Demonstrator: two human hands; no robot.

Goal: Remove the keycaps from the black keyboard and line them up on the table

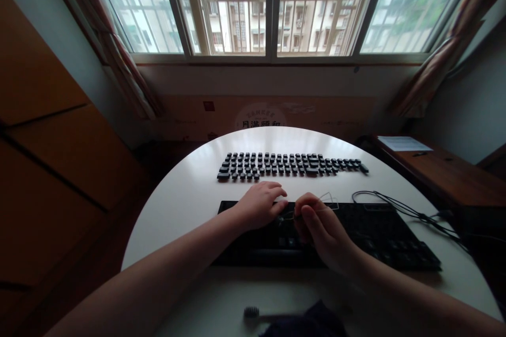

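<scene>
A black keyboard [379,231] lies on the white round table [169,210], many of its keys removed on the left and middle. My left hand [261,202] rests at the keyboard's back edge, palm down, fingers stretched out and holding nothing. Beside it, my right hand [322,229] is closed on a thin wire keycap puller [331,201]. One wire end sticks out behind the fingers, and the other points left over the keys, near my left thumb. Whether the puller grips a keycap cannot be made out. Behind the keyboard, loose black keycaps [272,164] stand in rows.
Close to me lie a toothbrush [252,312] and a dark cloth [310,322]. A black cable [411,213] curls off the keyboard's right back corner. At the right, papers [403,143] lie on a brown wooden desk [450,179]. Ahead is a barred window [272,10].
</scene>
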